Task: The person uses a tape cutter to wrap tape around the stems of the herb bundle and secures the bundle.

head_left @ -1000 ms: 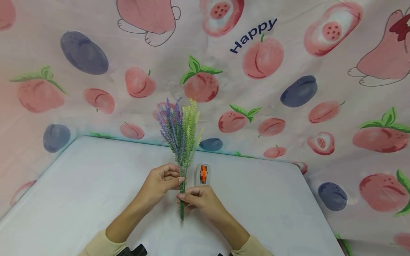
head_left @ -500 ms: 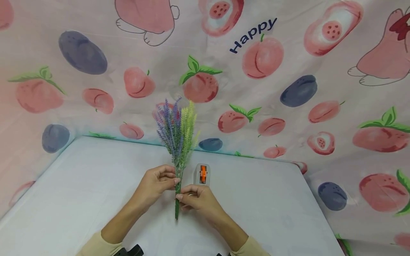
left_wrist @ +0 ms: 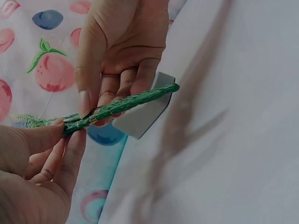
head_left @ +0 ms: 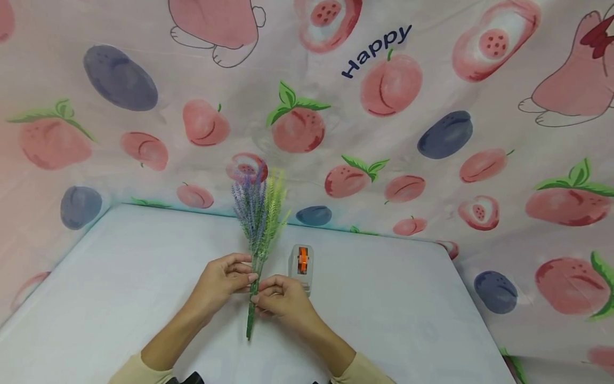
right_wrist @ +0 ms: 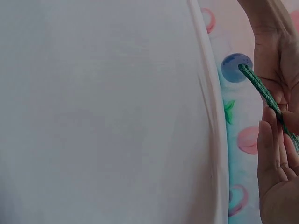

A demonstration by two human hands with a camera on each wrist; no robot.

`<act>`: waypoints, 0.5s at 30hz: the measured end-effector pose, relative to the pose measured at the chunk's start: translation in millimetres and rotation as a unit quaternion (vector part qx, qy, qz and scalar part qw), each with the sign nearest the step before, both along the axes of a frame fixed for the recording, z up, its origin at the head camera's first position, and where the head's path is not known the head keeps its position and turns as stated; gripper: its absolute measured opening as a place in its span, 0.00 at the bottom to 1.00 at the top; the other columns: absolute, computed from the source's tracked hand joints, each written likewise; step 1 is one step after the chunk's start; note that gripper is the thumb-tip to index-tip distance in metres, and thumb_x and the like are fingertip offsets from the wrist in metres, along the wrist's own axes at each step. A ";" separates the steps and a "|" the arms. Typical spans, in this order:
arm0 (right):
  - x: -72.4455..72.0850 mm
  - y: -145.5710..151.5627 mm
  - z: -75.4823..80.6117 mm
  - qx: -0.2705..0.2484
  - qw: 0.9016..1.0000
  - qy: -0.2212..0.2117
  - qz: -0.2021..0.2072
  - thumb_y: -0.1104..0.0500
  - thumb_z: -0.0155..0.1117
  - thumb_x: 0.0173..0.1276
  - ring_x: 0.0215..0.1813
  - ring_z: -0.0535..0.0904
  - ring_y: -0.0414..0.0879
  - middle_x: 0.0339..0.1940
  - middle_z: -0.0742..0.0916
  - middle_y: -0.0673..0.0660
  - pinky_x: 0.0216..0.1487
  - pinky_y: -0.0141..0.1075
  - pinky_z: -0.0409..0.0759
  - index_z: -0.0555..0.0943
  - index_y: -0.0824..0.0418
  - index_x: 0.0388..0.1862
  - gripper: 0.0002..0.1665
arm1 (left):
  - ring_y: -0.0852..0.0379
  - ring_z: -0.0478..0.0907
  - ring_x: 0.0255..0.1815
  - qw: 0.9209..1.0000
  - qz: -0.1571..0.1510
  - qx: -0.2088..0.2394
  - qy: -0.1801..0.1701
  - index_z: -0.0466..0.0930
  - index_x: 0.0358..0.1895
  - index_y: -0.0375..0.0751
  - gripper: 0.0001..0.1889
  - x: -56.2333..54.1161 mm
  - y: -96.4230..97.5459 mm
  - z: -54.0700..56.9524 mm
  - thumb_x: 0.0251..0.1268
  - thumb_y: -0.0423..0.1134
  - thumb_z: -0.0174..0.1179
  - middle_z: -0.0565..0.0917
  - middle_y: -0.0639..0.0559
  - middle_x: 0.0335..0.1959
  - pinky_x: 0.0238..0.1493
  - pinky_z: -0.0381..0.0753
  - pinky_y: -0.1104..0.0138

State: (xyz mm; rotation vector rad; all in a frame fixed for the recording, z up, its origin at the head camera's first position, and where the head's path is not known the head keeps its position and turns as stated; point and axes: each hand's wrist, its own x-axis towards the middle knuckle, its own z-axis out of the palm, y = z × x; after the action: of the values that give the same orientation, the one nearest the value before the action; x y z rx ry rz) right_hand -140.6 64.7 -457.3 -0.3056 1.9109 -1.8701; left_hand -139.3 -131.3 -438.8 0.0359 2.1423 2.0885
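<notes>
A bunch of artificial lavender (head_left: 259, 213), purple sprigs on the left and yellow-green ones on the right, stands nearly upright, its stem ends leaning toward the person. My left hand (head_left: 221, 281) pinches the green stems between thumb and fingers. Just below it, my right hand (head_left: 286, 303) pinches the same stems from the other side. In the left wrist view, bare stem ends (left_wrist: 135, 99) stick out past the right hand's (left_wrist: 119, 51) thumb and fingers. Both hands and a length of stem (right_wrist: 261, 89) show at the right edge of the right wrist view.
A clear tape dispenser with an orange roll (head_left: 303, 261) stands on the white table (head_left: 408, 309), just behind the right hand. A fruit-printed cloth (head_left: 364, 133) hangs behind the table and along its sides.
Both hands have shifted left and slightly toward the person, carrying the lavender along. Its flower tops are lower, and more of the tape dispenser shows behind the right hand.
</notes>
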 end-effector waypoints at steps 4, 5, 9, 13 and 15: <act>0.5 -6.6 -3.5 -0.011 1.000 0.001 0.003 0.69 0.69 0.65 0.33 0.87 0.43 0.32 0.87 0.53 0.37 0.36 0.87 0.80 0.69 0.46 0.12 | 0.53 0.85 0.46 1.000 -0.004 0.005 -0.010 0.71 0.66 0.25 0.24 -0.3 -6.5 -4.7 0.70 0.29 0.63 0.82 0.37 0.50 0.45 0.87 0.63; 0.9 -8.2 -3.9 -0.012 1.000 0.003 0.003 0.70 0.69 0.64 0.33 0.87 0.42 0.32 0.87 0.54 0.37 0.36 0.87 0.79 0.69 0.47 0.13 | 0.53 0.85 0.46 1.000 -0.004 0.007 -0.013 0.71 0.65 0.24 0.23 -0.5 -8.2 -5.8 0.70 0.28 0.62 0.82 0.36 0.51 0.46 0.87 0.63; 3.3 -14.6 -4.7 -0.013 1.000 0.008 -0.002 0.71 0.70 0.63 0.32 0.87 0.44 0.34 0.87 0.57 0.35 0.36 0.87 0.78 0.70 0.48 0.15 | 0.54 0.84 0.47 1.000 0.001 0.004 -0.024 0.71 0.66 0.24 0.24 -0.7 -14.5 -9.8 0.70 0.28 0.61 0.81 0.35 0.53 0.47 0.86 0.62; 4.6 -22.0 -4.8 -0.001 1.000 -0.003 -0.012 0.70 0.73 0.62 0.30 0.88 0.47 0.34 0.87 0.59 0.32 0.36 0.86 0.78 0.67 0.48 0.17 | 0.54 0.85 0.47 0.999 0.013 -0.009 -0.040 0.69 0.69 0.26 0.26 1.3 -20.2 -13.0 0.69 0.28 0.61 0.81 0.36 0.53 0.48 0.86 0.61; 4.1 -24.6 -5.8 0.005 1.000 -0.006 -0.011 0.70 0.72 0.63 0.31 0.88 0.49 0.34 0.87 0.59 0.32 0.36 0.86 0.78 0.66 0.50 0.18 | 0.54 0.85 0.47 0.998 0.018 -0.009 -0.052 0.68 0.69 0.26 0.27 2.8 -22.2 -14.4 0.69 0.27 0.60 0.82 0.37 0.52 0.47 0.87 0.61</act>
State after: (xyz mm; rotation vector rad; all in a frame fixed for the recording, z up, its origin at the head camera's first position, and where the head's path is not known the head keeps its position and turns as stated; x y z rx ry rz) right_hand -136.5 40.1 -463.1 -0.2722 1.9232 -1.8707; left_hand -136.6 -153.5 -453.2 -0.1125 2.1165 2.0419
